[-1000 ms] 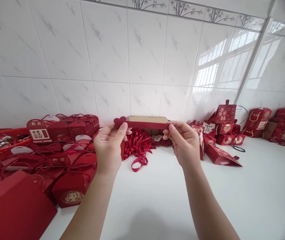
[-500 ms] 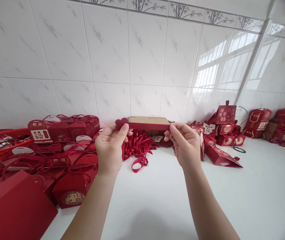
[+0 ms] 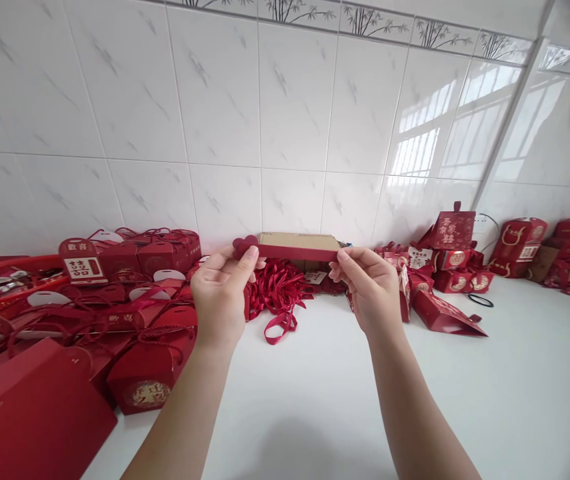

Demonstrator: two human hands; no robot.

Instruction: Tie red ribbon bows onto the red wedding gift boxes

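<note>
Between my two hands a dark red strip (image 3: 297, 253) stretches level above the white table; whether it is card or ribbon I cannot tell. Two rounded lobes, like a heart, form its left end. My left hand (image 3: 225, 287) pinches it near those lobes, thumb on the near side. At the other end my right hand (image 3: 369, 285) grips the strip between thumb and fingers. Behind the strip stands a brown cardboard box (image 3: 297, 241), partly hidden. Below it lies a heap of red ribbons (image 3: 279, 288), one loop (image 3: 281, 327) trailing onto the table.
Red gift boxes (image 3: 147, 377) with cord handles crowd the left side, beside a red plastic basket (image 3: 19, 283). A large red panel (image 3: 35, 413) fills the near left corner. More red boxes (image 3: 457, 270) and a black ring (image 3: 481, 301) are at right. A tiled wall (image 3: 295, 120) rises behind.
The view has shifted very slightly. Both hands keep their hold on the strip, which stays at almost the same place.
</note>
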